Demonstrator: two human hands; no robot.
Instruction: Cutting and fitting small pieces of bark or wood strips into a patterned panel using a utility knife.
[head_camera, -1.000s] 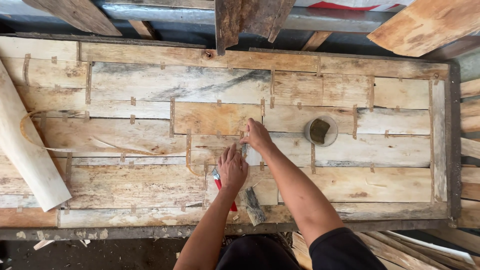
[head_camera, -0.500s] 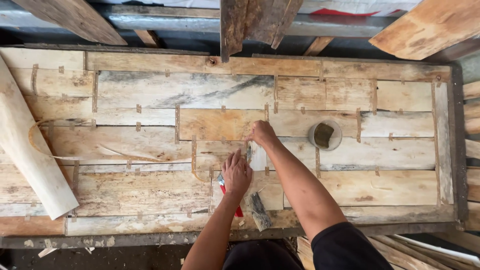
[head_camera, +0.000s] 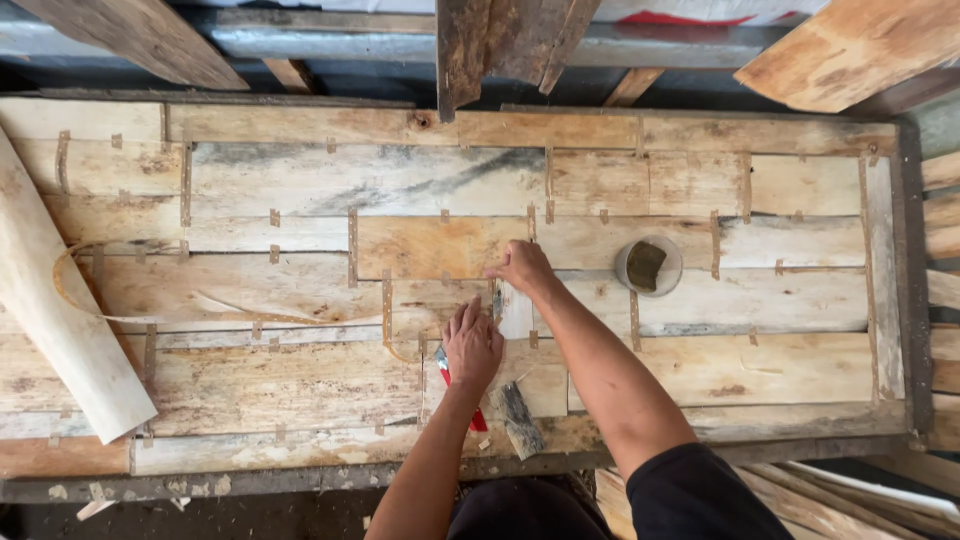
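From the head camera, my left hand (head_camera: 472, 345) lies flat, fingers spread, pressing a pale veneer patch (head_camera: 515, 312) onto the patchwork veneer sheet (head_camera: 300, 180), apparently to keep it from sliding. My right hand (head_camera: 520, 265), just beyond the patch, pinches brown tape strip (head_camera: 497, 300) at its edge, fingers curled. A red-handled cutter (head_camera: 474, 415) lies under my left wrist; a round glue cup (head_camera: 648, 266) sits right of my right hand. Against half a second ago, both hands sit much the same.
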